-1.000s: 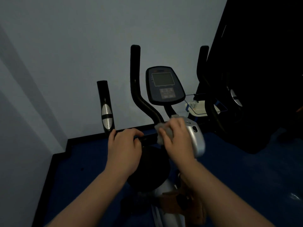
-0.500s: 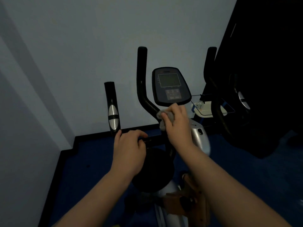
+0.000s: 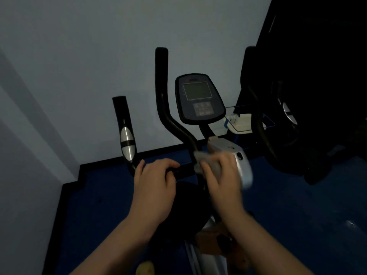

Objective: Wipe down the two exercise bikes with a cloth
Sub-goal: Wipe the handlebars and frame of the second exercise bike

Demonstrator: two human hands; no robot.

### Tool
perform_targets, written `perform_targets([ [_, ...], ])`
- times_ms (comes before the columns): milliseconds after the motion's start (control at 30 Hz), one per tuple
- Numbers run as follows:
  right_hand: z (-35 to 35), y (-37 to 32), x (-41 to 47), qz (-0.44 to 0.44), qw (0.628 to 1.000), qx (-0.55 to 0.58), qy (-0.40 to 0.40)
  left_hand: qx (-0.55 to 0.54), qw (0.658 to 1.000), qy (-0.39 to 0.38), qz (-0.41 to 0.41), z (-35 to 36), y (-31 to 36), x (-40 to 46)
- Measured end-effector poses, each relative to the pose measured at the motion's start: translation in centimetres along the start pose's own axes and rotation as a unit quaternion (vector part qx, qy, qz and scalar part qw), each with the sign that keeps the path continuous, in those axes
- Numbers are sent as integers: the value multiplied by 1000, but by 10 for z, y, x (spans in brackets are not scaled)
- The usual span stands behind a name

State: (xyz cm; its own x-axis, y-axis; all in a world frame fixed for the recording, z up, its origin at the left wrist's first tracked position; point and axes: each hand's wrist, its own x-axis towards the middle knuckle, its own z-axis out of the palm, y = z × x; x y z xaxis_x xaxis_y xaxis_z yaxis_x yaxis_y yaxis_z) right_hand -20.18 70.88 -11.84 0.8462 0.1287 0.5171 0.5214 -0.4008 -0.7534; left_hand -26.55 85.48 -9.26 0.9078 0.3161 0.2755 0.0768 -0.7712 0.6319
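Left hand: curled round the black crossbar of the exercise bike.
Right hand: blurred — a grey cloth is gripped and pressed against the bar at the handlebar junction, beside the silver housing.
Console: upright above both hands.

Pale wall behind, blue floor below, white container beside the wall.

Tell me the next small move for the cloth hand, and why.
Probably slide the cloth leftward along the black crossbar. The right hand presses it at the bar's junction with the upright handle, while the left hand grips the bar further left, steadying the bike.
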Motion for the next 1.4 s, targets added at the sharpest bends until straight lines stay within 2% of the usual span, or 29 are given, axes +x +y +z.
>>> perform_targets([
  [133, -6, 10, -55, 15, 999, 43, 7, 6, 1000, -9, 3, 2, -1, -1],
  [233, 3, 3, -12, -26, 1000, -6, -11, 3, 1000, -11, -2, 1, 0, -2],
  [367, 9, -7, 33, 8, 1000, -16, -7, 4, 1000, -1, 3, 0, 1, -4],
  [500, -4, 3, -44, 38, 998, 55, 15, -8, 1000, -3, -7, -2, 0, -3],
  [567, -7, 7, -54, 23, 999, 45, 2, -8, 1000, -3, -10, -1, 1, -4],
  [733, 7, -9, 37, -9, 998, -26, -60, -17, 1000, -6, -18, -2, 4, -1],
  [833, 6, -8, 34, -9, 997, -20, -68, -21, 1000, -8, -11, -3, 2, 0],
  [967, -5, 5, -5, -30, 999, -23, -37, -20, 1000, -8, -11, -3, 4, -2],
  [1167, 38, -25, 89, -91, 990, -64, -89, -33, 999, -19, 12, -5, 5, -2],
  [1267, 37, -18, 93, -121, 983, -71, -120, -61, 997, 17, 52, -16, 0, 3],
  [1400, 18, -1, 70, -144, 977, -61, -146, -97, 979, 156, 85, -54, -23, 49],
])
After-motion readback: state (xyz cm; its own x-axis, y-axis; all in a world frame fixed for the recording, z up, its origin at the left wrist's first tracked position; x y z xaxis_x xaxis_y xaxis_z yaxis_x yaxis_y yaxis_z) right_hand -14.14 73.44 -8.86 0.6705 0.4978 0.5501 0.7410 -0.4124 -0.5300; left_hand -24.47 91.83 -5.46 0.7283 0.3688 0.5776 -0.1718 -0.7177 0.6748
